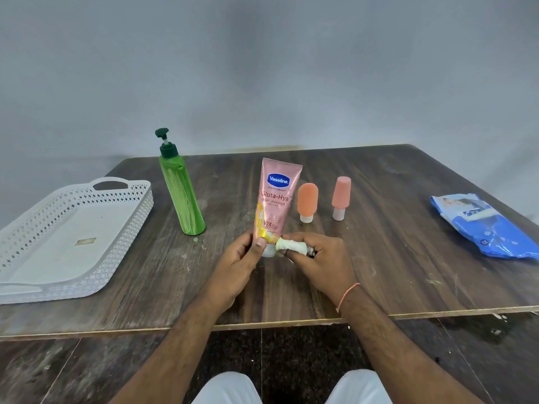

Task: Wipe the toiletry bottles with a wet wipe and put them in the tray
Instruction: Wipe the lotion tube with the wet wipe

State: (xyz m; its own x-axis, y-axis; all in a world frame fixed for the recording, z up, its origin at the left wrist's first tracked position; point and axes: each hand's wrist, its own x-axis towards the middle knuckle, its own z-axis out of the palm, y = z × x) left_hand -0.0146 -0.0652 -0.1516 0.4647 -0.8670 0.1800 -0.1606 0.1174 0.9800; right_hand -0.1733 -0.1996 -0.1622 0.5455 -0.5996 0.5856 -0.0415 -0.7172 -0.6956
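Observation:
My left hand (237, 259) grips the lower end of a pink Vaseline tube (275, 199), which stands cap-down near the table's middle. My right hand (319, 258) holds a rolled white wet wipe (291, 246) against the tube's base by the cap. A tall green pump bottle (180, 193) stands to the left. Two small orange bottles stand cap-down behind the tube, one rounded (307, 201) and one tapered (340, 195). A white perforated tray (122, 228) with nothing in it lies at the table's left edge.
A blue pack of wet wipes (487, 225) lies at the right side of the dark wooden table (393, 258). A small green drop (195, 239) sits beside the pump bottle's base. My knees show below the table's front edge.

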